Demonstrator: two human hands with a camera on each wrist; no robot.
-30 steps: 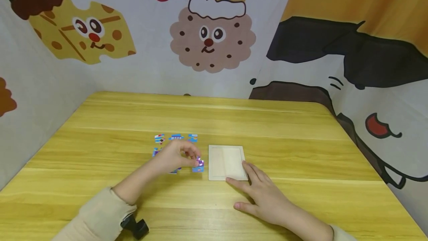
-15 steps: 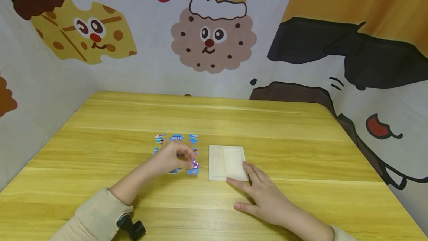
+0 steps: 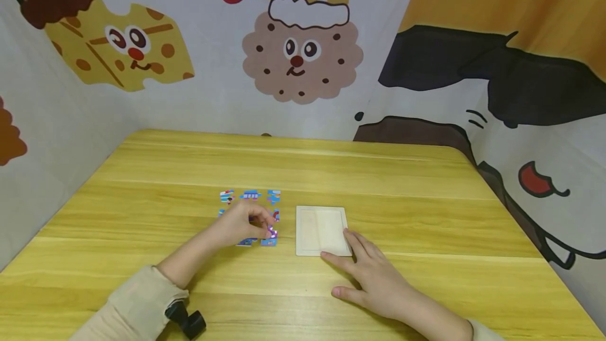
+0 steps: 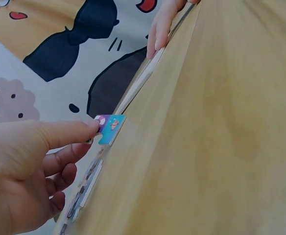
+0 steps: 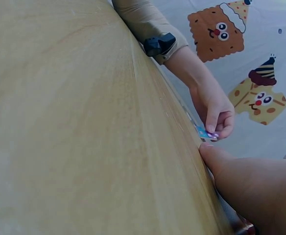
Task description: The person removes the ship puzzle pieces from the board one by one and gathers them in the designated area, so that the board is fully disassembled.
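My left hand [image 3: 240,223] pinches a jigsaw piece [image 3: 269,242] between thumb and fingers at the near right corner of a group of puzzle pieces [image 3: 250,194]. In the left wrist view the piece [image 4: 112,127] is purple and blue with a small orange fish and stands tilted at the thumb tip. Part of the group lies hidden under the left hand. A square pale wooden puzzle tray [image 3: 307,230] with a raised rim lies right of the pieces. My right hand [image 3: 379,280], fingers spread, rests with its fingertips at the tray's near right corner.
The wood-grain table [image 3: 426,199] reaches back to a wall hanging [image 3: 199,109] with cartoon food figures. A black strap mount [image 3: 185,321] sits on the left sleeve's cuff. Top-row pieces [image 3: 226,196] lie spaced apart beyond the left hand.
My left hand has moved left with the piece, away from the tray and to the group's near right corner. The right hand and tray have stayed in place.
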